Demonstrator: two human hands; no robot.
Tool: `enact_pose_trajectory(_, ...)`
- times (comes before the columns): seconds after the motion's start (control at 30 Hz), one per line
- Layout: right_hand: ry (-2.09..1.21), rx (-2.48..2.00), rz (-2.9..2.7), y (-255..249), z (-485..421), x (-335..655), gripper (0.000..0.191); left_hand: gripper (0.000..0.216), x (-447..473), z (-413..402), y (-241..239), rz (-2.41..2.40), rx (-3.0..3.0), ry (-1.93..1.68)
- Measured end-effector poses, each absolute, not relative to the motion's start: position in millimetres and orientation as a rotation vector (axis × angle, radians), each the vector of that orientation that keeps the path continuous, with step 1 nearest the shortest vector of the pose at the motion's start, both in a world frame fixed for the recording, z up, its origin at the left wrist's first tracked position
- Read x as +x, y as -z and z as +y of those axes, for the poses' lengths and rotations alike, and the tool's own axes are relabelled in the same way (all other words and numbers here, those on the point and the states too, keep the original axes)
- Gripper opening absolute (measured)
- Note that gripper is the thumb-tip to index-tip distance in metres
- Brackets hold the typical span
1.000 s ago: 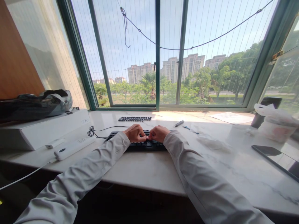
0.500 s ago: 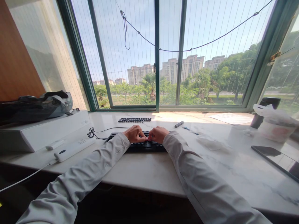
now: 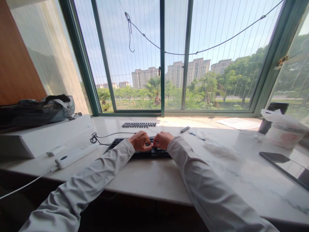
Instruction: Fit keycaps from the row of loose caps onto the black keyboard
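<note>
Left hand [image 3: 139,141] and right hand [image 3: 164,140], curled close together over the keyboard [image 3: 151,155]; whether they pinch anything, I cannot tell. Probably light, stiff; best held by its ends.

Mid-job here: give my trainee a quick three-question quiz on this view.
1. True or false: the left hand and right hand are close together over the keyboard.
2. Fill in: from the person's view, the long white device lies to the ____ of the keyboard.
3. Which is nearest the window? A) keyboard B) rows of dark keycaps C) long white device

Key: 1 true; 2 left; 3 B.
</note>
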State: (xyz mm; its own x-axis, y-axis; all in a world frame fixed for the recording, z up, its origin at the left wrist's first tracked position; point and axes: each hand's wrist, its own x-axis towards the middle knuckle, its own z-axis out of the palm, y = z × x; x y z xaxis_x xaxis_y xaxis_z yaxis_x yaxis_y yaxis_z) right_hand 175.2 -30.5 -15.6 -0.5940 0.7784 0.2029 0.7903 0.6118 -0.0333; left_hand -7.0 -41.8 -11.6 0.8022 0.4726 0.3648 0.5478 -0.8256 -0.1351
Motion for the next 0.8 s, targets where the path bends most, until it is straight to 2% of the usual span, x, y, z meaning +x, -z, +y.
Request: enact_pose_trajectory(0.8,0.218,-1.281,-2.600,22.9,-29.9,173.2,0.030,0.024,-27.2,-24.6,23.0,-0.869,-2.768,0.611)
